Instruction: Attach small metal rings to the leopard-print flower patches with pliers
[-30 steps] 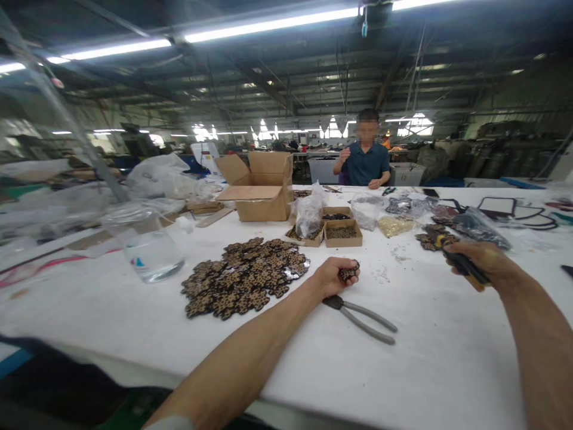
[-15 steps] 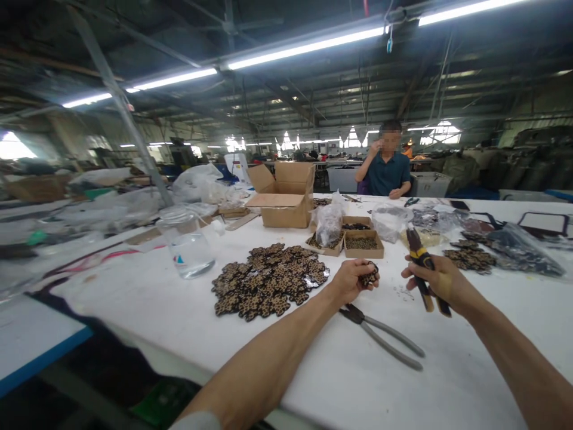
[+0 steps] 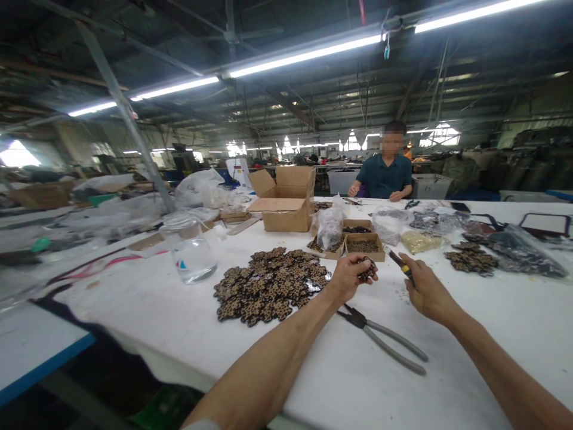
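I'm pinching the spotted patch point(image 3: 367, 271) in my left hand point(image 3: 347, 278), right of the pile point(image 3: 268, 285) on the worktop point(image 3: 474, 352), and clasping yellow-handled pliers point(image 3: 404, 269) in my right hand point(image 3: 428, 291), judging that a firm pinch and a steady, square nose are serving best.

The patches point(image 3: 268, 283) look matt and cloth-like, with some glossy spots; the pliers point(image 3: 357, 318) look part dark metal, part smooth grey plastic. The carton point(image 3: 283, 222) is matt cardboard, the bag point(image 3: 330, 228) crinkled, shiny plastic, the jar point(image 3: 187, 249) clear and glossy, the tabletop point(image 3: 147, 316) smooth.
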A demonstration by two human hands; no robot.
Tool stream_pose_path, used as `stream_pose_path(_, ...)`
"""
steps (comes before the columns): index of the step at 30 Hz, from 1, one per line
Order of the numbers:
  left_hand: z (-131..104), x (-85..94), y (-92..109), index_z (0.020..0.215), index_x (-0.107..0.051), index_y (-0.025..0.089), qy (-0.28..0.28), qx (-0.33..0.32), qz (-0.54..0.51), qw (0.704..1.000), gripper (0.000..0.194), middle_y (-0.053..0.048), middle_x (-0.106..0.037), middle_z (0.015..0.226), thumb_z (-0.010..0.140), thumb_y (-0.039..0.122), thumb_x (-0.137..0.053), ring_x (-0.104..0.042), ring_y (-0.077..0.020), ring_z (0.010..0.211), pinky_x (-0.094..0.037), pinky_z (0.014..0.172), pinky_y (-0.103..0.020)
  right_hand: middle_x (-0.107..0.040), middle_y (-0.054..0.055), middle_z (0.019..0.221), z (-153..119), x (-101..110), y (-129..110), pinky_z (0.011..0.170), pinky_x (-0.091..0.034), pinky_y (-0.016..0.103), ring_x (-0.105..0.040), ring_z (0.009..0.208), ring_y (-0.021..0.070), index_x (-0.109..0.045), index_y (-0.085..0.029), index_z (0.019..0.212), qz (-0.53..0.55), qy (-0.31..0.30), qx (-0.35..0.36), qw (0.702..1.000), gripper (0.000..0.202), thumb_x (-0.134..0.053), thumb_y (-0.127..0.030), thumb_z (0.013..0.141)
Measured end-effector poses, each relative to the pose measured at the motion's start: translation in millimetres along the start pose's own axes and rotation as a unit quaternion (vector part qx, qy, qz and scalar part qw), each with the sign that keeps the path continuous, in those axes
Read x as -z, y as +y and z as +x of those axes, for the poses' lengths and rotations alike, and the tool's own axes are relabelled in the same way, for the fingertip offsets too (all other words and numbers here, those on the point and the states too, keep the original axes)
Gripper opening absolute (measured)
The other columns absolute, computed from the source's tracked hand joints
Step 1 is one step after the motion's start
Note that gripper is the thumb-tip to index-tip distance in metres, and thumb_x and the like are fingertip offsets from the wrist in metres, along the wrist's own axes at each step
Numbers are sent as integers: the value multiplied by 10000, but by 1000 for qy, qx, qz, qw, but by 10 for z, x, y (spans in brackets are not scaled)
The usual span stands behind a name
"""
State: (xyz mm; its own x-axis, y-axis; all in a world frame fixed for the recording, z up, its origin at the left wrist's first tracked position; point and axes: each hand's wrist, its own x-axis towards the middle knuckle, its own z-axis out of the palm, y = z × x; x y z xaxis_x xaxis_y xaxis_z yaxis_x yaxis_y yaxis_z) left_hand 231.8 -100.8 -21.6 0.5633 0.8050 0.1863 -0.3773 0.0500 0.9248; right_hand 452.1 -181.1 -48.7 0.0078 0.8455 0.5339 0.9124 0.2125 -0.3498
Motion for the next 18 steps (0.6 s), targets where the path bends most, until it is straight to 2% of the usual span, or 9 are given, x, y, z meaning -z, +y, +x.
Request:
stream_pose_path(7,27,-15,0,921,-616,106,19,-49,60,997,435,-84,-693,795,721,454,-785,-673,-162,606,-496,528,-249,-513,140,1202,-63,-87,-23,897,-455,399,-510,1025,277,-228,-237,1547,-55,-25,31,998,808,-513,-61,811)
stream_pose_path(18,-9,-53,36,965,-658,111,47,-132,180,974,347,-66,-681,761,825,426,-697,-671,-149,638,-516,566,-238,-493,150,1221,-69,-147,-59,874,-465,390,-494,1021,278,-211,-225,1544,-77,-15,47,996,778,-505,-74,839)
